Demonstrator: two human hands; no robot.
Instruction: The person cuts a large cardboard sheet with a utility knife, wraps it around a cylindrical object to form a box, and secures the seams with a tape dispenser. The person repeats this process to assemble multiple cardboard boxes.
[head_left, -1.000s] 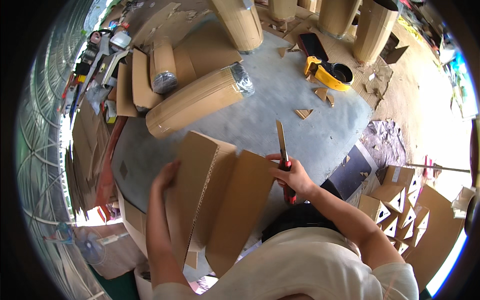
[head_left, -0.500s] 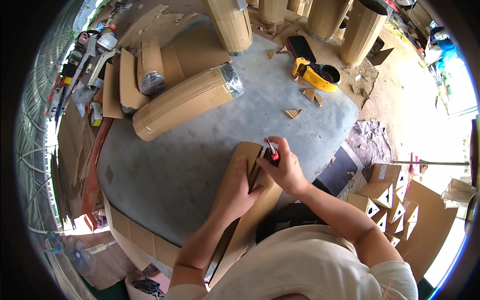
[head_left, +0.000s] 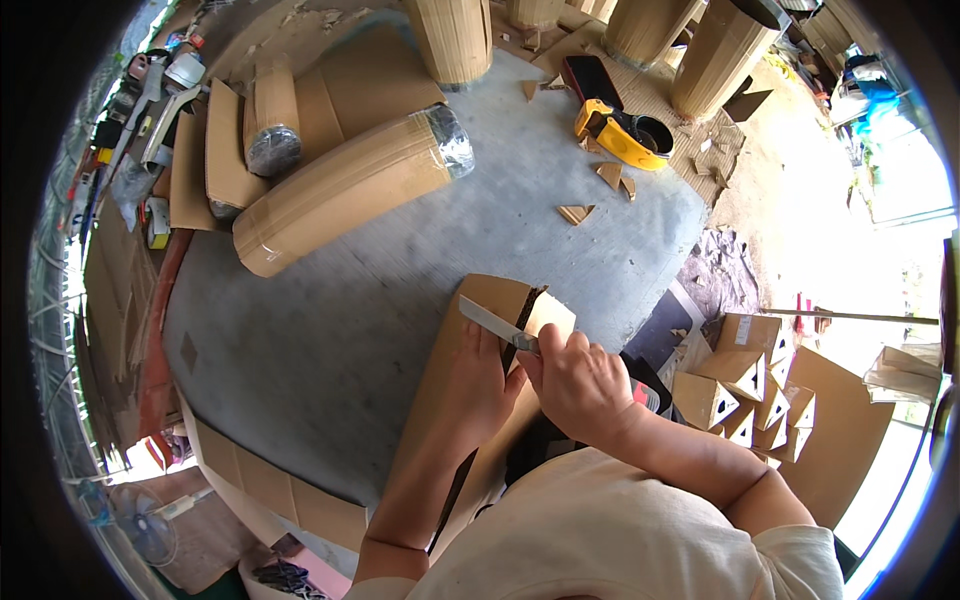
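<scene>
A folded brown cardboard sheet point(head_left: 430, 410) runs from my lap onto the grey tabletop, with a dark gap between its two layers. My left hand point(head_left: 478, 385) lies flat on its left layer, fingers stretched forward and thumb beside the gap. My right hand point(head_left: 585, 385) is closed around a utility knife with a red-ended handle. The knife's broad blade point(head_left: 490, 321) points left across the gap, just ahead of my left fingertips.
The grey table point(head_left: 320, 350) bears a taped cardboard tube point(head_left: 350, 190), a yellow tape dispenser point(head_left: 630, 145), a dark phone point(head_left: 592, 82) and cardboard scraps. Cardboard cylinders point(head_left: 450, 40) stand at the back. Small boxes point(head_left: 735, 370) are stacked at right; tools point(head_left: 150, 110) lie at far left.
My right hand has turned and drawn nearer to me, so the blade now lies leftward over the cardboard instead of pointing away. The view has shifted slightly.
</scene>
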